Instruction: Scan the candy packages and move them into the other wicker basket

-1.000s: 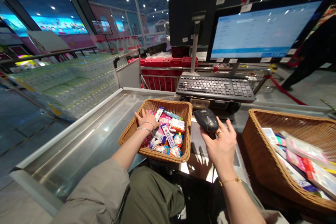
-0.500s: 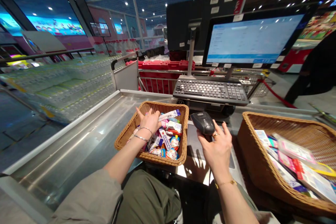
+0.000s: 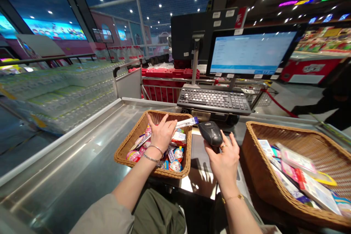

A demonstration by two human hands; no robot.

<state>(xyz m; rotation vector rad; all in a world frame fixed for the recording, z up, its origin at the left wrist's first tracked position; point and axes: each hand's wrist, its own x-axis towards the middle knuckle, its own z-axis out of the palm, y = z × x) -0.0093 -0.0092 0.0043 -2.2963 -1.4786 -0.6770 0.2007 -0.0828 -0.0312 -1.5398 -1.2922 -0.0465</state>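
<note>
Holding a slim white-and-blue packet (image 3: 187,122) pinched in my left hand (image 3: 161,135), now lifted above the packet-filled woven wicker basket (image 3: 128,142); my right hand (image 3: 225,157) clasps the black handheld scanner (image 3: 210,133); flat boxes fill the larger wicker basket (image 3: 252,153).

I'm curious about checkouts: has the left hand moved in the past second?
Yes. The left hand has risen out of the left basket, lifting a slim white packet above its rim toward the scanner.

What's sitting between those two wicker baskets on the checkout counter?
In the head view, between the left basket and the right basket, the right hand holds a black barcode scanner above the steel counter.
</note>
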